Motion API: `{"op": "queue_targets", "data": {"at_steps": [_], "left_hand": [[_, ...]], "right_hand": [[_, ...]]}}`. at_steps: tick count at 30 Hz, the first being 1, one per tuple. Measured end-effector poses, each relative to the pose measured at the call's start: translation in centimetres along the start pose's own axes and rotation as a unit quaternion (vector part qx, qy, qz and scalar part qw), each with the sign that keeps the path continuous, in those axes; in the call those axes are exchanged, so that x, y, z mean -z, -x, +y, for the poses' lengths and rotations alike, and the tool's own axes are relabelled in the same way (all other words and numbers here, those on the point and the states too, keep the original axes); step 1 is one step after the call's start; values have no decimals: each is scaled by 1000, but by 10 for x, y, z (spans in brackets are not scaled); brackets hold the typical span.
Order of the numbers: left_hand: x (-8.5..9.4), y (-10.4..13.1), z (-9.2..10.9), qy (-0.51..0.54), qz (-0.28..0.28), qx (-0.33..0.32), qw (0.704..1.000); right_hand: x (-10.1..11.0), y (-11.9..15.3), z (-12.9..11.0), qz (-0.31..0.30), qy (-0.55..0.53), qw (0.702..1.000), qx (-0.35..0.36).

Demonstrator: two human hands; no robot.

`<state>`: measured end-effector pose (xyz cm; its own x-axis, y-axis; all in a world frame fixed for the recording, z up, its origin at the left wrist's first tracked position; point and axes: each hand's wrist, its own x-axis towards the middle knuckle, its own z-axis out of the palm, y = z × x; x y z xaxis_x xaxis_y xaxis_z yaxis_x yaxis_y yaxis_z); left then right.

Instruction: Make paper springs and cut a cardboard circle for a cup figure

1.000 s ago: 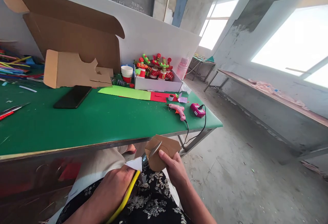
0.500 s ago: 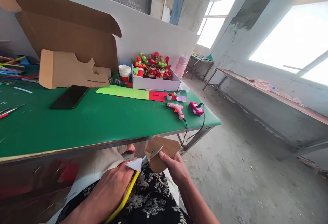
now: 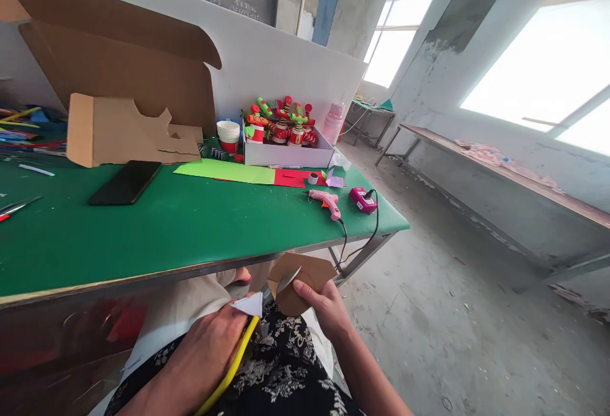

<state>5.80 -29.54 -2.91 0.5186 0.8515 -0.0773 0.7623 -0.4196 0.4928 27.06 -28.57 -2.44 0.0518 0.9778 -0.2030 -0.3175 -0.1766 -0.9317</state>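
Observation:
Over my lap, my left hand [image 3: 214,343] is closed around the scissors, whose yellow handle [image 3: 233,368] curves below it. A silver blade [image 3: 288,279] lies across a piece of brown cardboard [image 3: 312,268]; the other blade is mostly hidden. Thumb on top, my right hand [image 3: 323,307] grips the cardboard, its other fingers out of sight underneath. A curved line shows on the cardboard, and its near edge is rounded. A small white triangular piece [image 3: 250,305] sits by my left fingers; I cannot tell whether it is held.
On the green table [image 3: 204,232] lie a pink glue gun [image 3: 326,202], a magenta power socket [image 3: 363,200] with a hanging cord, and a black phone [image 3: 125,182]. Behind stand a white box [image 3: 288,154] of red-green figures, paper cups [image 3: 228,135] and torn cardboard [image 3: 128,133].
The view has shifted slightly. Both hands keep nearly the same pose, and the scissor blade still lies across the cardboard.

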Motion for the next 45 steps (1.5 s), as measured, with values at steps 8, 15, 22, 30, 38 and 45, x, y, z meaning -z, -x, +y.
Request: {"op": "queue_targets", "data": {"at_steps": [8,15,22,30,38,45], "left_hand": [[-3,0,0,10,28,-19,999],[-5,-1,0,5,-19,-5,1000],[2,-4,4,-16,-66,-3,998],[8,-4,7,-6,-97,17,995],[1,-2,4,-2,-86,20,996],[6,-2,8,-11,-97,27,995]], "right_hand": [[-2,-1,8,-8,-34,999,-14],[-1,2,5,-7,-15,1000,-17],[2,4,5,-15,-10,999,-27],[3,1,8,-26,-3,999,-32],[4,1,9,-35,-2,999,-25],[5,1,7,-28,3,999,-24]]}}
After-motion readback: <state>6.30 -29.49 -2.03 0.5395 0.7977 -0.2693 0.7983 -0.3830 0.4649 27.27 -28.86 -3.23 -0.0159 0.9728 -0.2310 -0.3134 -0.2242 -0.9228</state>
